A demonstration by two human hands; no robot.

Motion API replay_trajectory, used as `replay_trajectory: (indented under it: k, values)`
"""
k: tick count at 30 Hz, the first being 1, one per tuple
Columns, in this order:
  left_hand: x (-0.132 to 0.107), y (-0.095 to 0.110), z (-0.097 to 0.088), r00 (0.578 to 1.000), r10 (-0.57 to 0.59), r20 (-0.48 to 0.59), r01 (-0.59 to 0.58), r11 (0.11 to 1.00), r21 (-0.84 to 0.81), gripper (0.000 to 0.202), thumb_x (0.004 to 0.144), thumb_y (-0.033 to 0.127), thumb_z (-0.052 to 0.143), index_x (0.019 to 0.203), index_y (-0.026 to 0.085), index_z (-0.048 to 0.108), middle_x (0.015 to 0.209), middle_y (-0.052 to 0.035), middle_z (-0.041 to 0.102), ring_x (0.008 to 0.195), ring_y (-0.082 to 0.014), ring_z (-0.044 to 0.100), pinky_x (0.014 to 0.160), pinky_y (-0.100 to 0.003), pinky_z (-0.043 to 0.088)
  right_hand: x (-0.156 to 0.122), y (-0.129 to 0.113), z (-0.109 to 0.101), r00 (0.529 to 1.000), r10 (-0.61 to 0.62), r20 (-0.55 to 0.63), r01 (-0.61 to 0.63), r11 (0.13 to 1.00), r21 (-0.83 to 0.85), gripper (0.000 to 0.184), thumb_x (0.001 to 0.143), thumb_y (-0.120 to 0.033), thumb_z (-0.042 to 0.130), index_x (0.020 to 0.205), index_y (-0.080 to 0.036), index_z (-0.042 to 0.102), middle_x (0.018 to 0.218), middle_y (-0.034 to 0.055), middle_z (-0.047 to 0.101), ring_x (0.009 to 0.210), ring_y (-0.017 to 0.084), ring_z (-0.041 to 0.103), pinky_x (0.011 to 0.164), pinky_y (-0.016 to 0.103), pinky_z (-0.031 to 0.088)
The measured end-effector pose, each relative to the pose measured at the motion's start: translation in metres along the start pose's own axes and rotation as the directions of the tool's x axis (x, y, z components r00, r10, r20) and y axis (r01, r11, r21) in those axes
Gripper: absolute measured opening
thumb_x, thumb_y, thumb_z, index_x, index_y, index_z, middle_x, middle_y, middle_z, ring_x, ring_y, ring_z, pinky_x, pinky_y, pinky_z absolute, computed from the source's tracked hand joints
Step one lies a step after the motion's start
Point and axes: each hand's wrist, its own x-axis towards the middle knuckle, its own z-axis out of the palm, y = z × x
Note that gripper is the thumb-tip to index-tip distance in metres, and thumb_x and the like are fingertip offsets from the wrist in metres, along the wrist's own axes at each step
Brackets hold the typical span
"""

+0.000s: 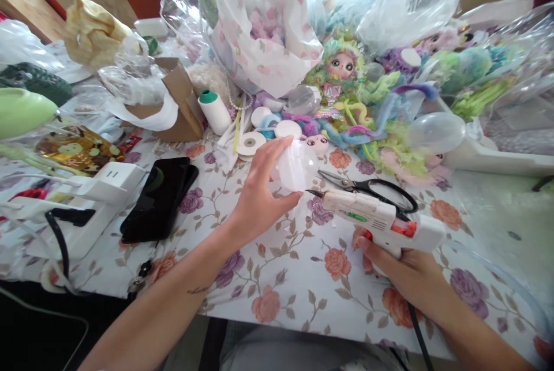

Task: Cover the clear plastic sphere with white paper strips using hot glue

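Note:
My left hand (259, 189) is closed around a clear plastic ball (296, 166), held just above the flowered tablecloth (277, 267) near the table's middle. My right hand (400, 270) grips the handle of a white hot glue gun (376, 218), a finger at its orange trigger. The gun's dark nozzle points left and touches, or nearly touches, the ball's lower right side. Black-handled scissors (372, 186) lie just behind the gun. A cord (418, 333) runs from the gun toward me.
A black phone (158, 198) and a white power strip (93, 203) lie at the left. Behind are a cardboard box (182, 100), a white thread spool (214, 110), tape rolls (251, 143), small dolls (341, 68), colourful fuzzy stems, clear balls (435, 131) and plastic bags (389, 4).

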Motion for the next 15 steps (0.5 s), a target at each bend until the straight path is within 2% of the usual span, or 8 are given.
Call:
replay_trajectory:
  k: [7,15]
  values:
    - [0.000,0.001,0.000,1.000,0.008,-0.006,-0.008,1.000,-0.009,0.078,0.081,0.028,0.076,0.148,0.036,0.035,0.154,-0.0068,0.041,0.140,-0.0298,0.042,0.088,-0.029,0.055,-0.002,-0.004,0.000,1.000,0.025,-0.014,-0.025,1.000,-0.007,0.031,0.072,-0.052,0.063,0.060,-0.023,0.060,0.054,0.0009,0.061,0.054,0.019,0.058,0.048,0.029,0.044]
    - [-0.001,0.001,0.001,1.000,-0.011,0.001,0.011,1.000,-0.024,0.076,0.082,0.032,0.074,0.148,0.037,0.036,0.154,-0.0067,0.040,0.140,-0.0310,0.042,0.088,-0.031,0.056,-0.005,-0.013,-0.001,1.000,0.004,-0.016,-0.004,0.999,-0.046,0.033,0.072,-0.051,0.062,0.054,-0.024,0.055,0.047,-0.0019,0.052,0.047,0.016,0.050,0.046,0.028,0.042]
